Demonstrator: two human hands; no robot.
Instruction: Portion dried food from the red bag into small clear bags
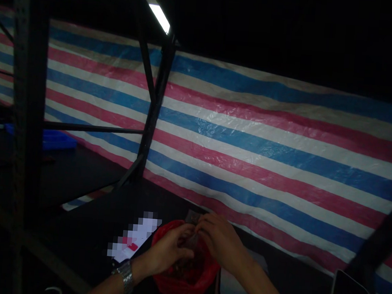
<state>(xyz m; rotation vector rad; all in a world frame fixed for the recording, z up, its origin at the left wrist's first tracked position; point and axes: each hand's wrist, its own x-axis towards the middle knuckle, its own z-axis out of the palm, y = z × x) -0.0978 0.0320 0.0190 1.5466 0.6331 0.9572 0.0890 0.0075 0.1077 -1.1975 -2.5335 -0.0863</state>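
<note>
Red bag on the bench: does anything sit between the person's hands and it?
Nothing visible does. The left hand and right hand meet right over the red bag, pinching a small clear packet above its open mouth. Whether they touch the bag itself is unclear in the dim light.

Premises dimly lit. A single lamp bar (158, 11) at upper centre, mounted on a dark metal upright (155, 103), is the only visible light source. Behind the work area a woven plastic tarpaulin (267, 139) with blue, red and white horizontal stripes serves as the wall, running the full width of the view; above it, darkness. A dark table (87, 229) occupies the foreground. At left stands a dark perforated metal post (26, 106) with a horizontal crossbar (92, 129). A blue tray (56, 139) rests on a dark surface beyond it. Floor not discernible.
</note>
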